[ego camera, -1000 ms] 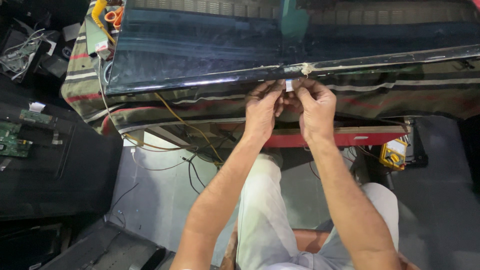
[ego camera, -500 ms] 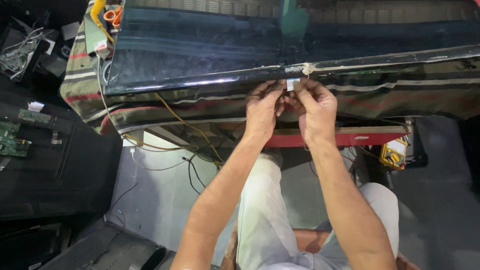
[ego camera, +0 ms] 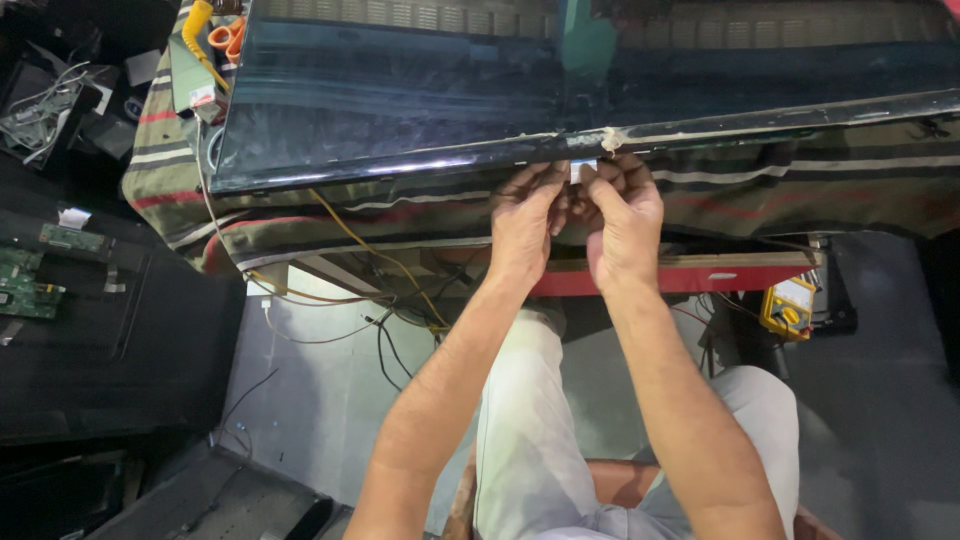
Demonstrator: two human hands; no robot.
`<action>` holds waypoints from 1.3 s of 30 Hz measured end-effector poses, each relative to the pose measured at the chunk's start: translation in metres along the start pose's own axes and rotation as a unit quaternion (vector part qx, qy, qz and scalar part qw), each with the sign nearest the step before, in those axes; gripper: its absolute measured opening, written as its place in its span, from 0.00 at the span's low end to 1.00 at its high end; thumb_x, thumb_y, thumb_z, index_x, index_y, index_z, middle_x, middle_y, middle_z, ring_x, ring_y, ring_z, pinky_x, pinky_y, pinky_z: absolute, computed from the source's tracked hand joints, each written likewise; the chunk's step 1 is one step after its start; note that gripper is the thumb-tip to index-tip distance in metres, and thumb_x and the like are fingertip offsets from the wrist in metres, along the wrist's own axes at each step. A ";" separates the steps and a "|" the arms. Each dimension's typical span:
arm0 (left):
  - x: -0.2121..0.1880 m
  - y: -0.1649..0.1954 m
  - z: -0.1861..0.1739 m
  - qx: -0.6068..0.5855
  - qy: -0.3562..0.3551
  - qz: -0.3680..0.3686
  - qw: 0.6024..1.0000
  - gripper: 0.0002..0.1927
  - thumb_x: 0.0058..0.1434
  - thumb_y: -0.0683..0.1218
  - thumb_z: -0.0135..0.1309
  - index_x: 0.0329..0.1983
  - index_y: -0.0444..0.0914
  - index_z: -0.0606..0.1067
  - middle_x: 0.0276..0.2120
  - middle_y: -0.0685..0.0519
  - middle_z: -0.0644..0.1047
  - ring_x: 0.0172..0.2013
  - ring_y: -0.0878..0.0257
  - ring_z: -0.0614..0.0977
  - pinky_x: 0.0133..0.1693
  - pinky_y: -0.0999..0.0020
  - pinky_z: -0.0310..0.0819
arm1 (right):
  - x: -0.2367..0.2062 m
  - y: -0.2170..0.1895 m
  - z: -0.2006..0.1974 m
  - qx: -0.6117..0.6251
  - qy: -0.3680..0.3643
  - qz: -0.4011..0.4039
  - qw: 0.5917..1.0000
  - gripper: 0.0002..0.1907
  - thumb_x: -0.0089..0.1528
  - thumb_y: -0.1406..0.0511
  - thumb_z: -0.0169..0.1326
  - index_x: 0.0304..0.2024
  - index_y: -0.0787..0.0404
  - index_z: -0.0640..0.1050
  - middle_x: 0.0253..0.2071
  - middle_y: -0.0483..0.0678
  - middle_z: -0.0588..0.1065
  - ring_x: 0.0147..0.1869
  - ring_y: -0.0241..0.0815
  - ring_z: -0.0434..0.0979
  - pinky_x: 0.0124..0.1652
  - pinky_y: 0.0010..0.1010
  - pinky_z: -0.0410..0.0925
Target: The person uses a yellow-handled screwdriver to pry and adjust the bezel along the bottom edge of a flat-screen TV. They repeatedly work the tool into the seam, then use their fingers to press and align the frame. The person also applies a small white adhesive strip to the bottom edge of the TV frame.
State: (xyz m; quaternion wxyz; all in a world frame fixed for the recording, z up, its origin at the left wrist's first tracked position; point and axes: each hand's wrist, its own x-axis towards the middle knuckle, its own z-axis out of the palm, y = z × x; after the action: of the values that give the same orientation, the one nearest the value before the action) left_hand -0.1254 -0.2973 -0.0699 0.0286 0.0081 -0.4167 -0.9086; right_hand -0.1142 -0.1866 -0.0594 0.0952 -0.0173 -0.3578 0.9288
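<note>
Striped blanket in olive, red and cream (ego camera: 800,190) draped over the bench edge. Beneath it, a red-painted wooden rail (ego camera: 700,278). Thin yellow wire (ego camera: 360,240) running down across the blanket to a tangle of black cables (ego camera: 390,330) above the grey floor (ego camera: 320,400). Yellow handheld multimeter (ego camera: 787,308) low at right, just beside a black stand. At left, green circuit boards (ego camera: 30,285) lying on a black flat panel (ego camera: 110,340). Orange-handled scissors (ego camera: 228,35) at the top, next to a yellow coiled cord (ego camera: 195,25). Loose white wires (ego camera: 40,110) at far upper left. Dark ribbed casing (ego camera: 220,500) at bottom left.
</note>
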 end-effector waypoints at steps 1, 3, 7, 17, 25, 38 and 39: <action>0.000 0.000 0.000 -0.001 0.000 -0.002 1.000 0.07 0.65 0.40 0.60 0.45 0.36 0.81 0.33 0.56 0.80 0.26 0.72 0.75 0.22 0.77 0.62 | 0.001 0.001 -0.001 -0.004 0.002 0.000 1.000 0.13 0.65 0.78 0.57 0.49 0.63 0.74 0.35 0.44 0.75 0.34 0.34 0.76 0.33 0.24 0.70; -0.001 0.001 0.001 0.007 0.001 0.005 1.000 0.07 0.66 0.40 0.60 0.46 0.35 0.81 0.33 0.56 0.80 0.26 0.72 0.75 0.22 0.78 0.62 | 0.004 0.004 -0.001 0.007 0.006 -0.008 1.000 0.12 0.65 0.79 0.56 0.48 0.63 0.73 0.35 0.44 0.75 0.33 0.34 0.75 0.33 0.25 0.70; -0.004 0.003 0.004 0.016 0.011 0.001 1.000 0.07 0.66 0.40 0.60 0.46 0.35 0.81 0.33 0.55 0.80 0.26 0.72 0.75 0.22 0.78 0.62 | 0.003 0.007 0.002 0.015 0.011 -0.031 0.999 0.14 0.65 0.79 0.55 0.51 0.65 0.73 0.36 0.44 0.75 0.34 0.35 0.75 0.34 0.26 0.70; -0.005 0.005 0.008 -0.005 0.003 0.003 1.000 0.07 0.66 0.40 0.59 0.46 0.35 0.81 0.34 0.54 0.81 0.28 0.71 0.77 0.22 0.77 0.62 | -0.003 0.009 0.015 0.045 0.025 -0.052 0.997 0.22 0.64 0.78 0.57 0.58 0.66 0.67 0.38 0.49 0.77 0.34 0.39 0.77 0.32 0.28 0.70; -0.004 0.005 0.005 -0.014 0.000 0.006 1.000 0.07 0.66 0.39 0.60 0.45 0.34 0.81 0.34 0.53 0.81 0.28 0.70 0.77 0.22 0.77 0.63 | -0.005 0.009 0.016 0.057 0.026 -0.038 0.997 0.22 0.63 0.77 0.57 0.58 0.66 0.67 0.38 0.49 0.78 0.33 0.40 0.78 0.30 0.28 0.71; -0.009 0.009 0.008 0.013 -0.006 0.008 1.000 0.07 0.66 0.41 0.60 0.46 0.35 0.81 0.35 0.55 0.81 0.29 0.71 0.76 0.22 0.78 0.62 | -0.003 0.008 0.012 0.025 0.019 -0.051 0.998 0.22 0.64 0.78 0.58 0.57 0.66 0.67 0.38 0.47 0.77 0.32 0.37 0.77 0.32 0.26 0.71; -0.009 0.009 0.008 0.012 -0.008 0.009 1.000 0.07 0.67 0.42 0.60 0.46 0.35 0.81 0.35 0.55 0.81 0.29 0.71 0.76 0.23 0.78 0.62 | -0.004 0.008 0.013 0.026 0.019 -0.052 0.998 0.22 0.64 0.78 0.58 0.58 0.66 0.67 0.38 0.48 0.78 0.32 0.37 0.77 0.32 0.26 0.71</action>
State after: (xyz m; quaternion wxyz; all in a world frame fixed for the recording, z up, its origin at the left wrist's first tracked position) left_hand -0.1162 -0.2961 -0.0578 0.0331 -0.0029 -0.4280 -0.9031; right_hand -0.1132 -0.2015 -0.0554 0.1508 -0.0142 -0.3316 0.9312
